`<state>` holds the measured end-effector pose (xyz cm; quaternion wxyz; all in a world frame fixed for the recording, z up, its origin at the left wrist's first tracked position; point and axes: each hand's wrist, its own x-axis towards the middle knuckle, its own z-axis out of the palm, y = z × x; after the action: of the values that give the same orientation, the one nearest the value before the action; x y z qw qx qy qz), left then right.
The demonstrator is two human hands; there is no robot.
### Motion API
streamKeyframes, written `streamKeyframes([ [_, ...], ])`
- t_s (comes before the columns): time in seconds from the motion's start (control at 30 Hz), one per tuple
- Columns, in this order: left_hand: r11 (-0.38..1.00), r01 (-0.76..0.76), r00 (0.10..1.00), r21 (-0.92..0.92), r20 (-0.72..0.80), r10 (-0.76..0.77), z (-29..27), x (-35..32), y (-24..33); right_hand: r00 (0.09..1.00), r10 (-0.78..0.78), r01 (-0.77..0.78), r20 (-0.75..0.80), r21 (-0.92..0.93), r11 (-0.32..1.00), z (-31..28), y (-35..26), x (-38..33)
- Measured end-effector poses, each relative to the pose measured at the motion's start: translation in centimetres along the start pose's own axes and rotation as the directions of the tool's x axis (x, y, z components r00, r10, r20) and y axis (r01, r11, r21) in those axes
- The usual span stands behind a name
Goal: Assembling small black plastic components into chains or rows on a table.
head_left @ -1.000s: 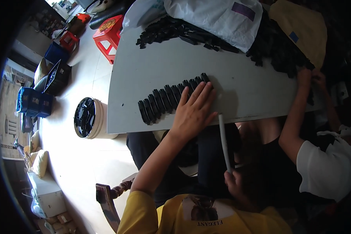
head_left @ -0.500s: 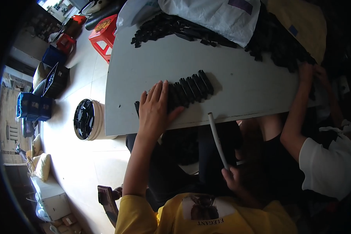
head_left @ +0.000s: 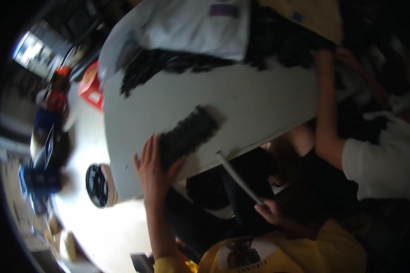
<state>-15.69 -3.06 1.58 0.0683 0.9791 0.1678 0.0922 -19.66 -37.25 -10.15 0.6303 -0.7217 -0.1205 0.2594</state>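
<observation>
A pale grey table [head_left: 259, 104] fills the middle of the blurred view, and at its far end a large white plastic bag [head_left: 200, 25] is laid, with a heap of small black parts [head_left: 168, 61] spread out from under it; whether the bag holds any of them cannot be told. On the light floor to the left, a white bucket [head_left: 110, 186] with a round black thing at its mouth is seen, and beyond it a red stool [head_left: 92, 86]. A short row of black ribbed parts [head_left: 189, 132] is lined up near the table's near edge, dark, close-packed and blurred. The left hand [head_left: 152, 170] is laid flat at the row's left end, fingers spread and touching it. A thin white tube [head_left: 239, 177] is pinched at its lower end by the right hand [head_left: 271, 211], its other end resting at the table's edge. A co-worker's bare forearm [head_left: 325, 104] is stretched to the black parts at the right.
</observation>
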Motion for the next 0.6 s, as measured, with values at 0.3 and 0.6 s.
streamKeyframes([
  [0.3,0.987,-0.125,0.992,0.099,0.008,0.124,-0.5,-0.1,-0.2,0.998,-0.052,0.056,0.024,-0.211,0.976,-0.2,-1.0,-0.3],
  [0.6,0.988,-0.155,0.988,0.024,0.028,0.155,-0.1,0.2,-1.0,0.996,-0.08,0.088,0.045,-0.202,0.975,0.3,-0.9,0.0],
])
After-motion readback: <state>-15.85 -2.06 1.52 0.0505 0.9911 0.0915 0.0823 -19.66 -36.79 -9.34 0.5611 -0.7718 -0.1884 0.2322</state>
